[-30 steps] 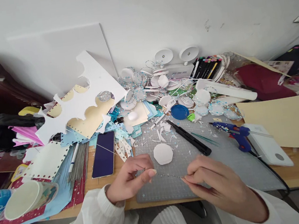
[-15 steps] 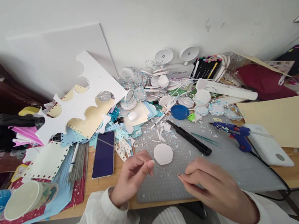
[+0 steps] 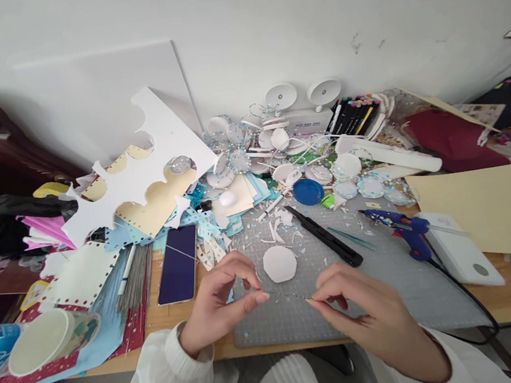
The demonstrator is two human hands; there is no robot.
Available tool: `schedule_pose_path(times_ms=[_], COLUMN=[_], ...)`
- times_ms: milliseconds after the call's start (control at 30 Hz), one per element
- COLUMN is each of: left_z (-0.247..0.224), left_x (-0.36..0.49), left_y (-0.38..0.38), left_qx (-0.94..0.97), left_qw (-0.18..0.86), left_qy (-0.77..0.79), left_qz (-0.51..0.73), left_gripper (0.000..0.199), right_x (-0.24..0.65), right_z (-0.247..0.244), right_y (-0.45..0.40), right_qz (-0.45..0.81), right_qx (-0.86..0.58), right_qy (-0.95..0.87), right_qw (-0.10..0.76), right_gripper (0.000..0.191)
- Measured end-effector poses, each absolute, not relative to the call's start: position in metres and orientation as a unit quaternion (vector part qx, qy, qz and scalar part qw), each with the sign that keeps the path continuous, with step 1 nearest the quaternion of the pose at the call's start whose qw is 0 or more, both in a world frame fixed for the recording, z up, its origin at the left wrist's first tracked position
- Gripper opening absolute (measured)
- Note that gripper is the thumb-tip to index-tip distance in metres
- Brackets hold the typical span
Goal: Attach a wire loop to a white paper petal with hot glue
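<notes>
A thin dark wire (image 3: 288,295) that looks twisted stretches between my two hands, a little above the grey cutting mat (image 3: 272,329). My left hand (image 3: 224,298) pinches its left end between thumb and forefinger. The right end is pinched by the thumb and fingertips of my right hand (image 3: 363,312). Just beyond the wire lies a white foam disc (image 3: 280,263), flat on the mat. A black utility knife (image 3: 324,236) rests diagonally behind my right hand, with teal tweezers (image 3: 352,238) beside it.
White discs with beaded wire (image 3: 236,147) pile up along the wall. Left are a phone (image 3: 177,264), a bundle of thin wires (image 3: 136,280), a paper cup (image 3: 41,343) and cut white foam board (image 3: 133,181). Right are a blue glue gun (image 3: 410,241), a white device (image 3: 463,253) and cream card (image 3: 494,205).
My left hand's fingers have opened out somewhat while keeping the pinch. My right hand has shifted slightly, and the wire now lies nearer to level.
</notes>
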State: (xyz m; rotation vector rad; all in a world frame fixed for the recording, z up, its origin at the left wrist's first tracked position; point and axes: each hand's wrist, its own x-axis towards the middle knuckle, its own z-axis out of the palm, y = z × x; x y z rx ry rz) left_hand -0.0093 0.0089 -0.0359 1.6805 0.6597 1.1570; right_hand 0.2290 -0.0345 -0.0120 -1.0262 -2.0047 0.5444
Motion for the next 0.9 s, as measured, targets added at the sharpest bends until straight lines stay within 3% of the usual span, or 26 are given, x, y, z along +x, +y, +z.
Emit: schedule_pose_path(times_ms=[567,733,900], left_z=[-0.047,-0.047,-0.037], left_x=[0.004,0.005,-0.001], left_y=[0.006,0.007,0.009], left_qx=[0.659,0.636,0.605], left_qw=[0.314,0.343,0.503], left_qy=[0.339,0.360,0.383], left_qz=[0.593,0.590,0.484], left_gripper=[0.015,0.012,0.015], right_x=[0.210,0.207,0.212], right_z=[-0.018,-0.018,-0.021], right_y=[-0.042,-0.042,-0.042], right_qz=[0.234,0.236,0.235], right_qx=[-0.427,-0.425,-0.429], right_qy=[-0.745,-0.740,-0.745], right_qw=[0.457,0.465,0.452], right_gripper=[0.024,0.025,0.023])
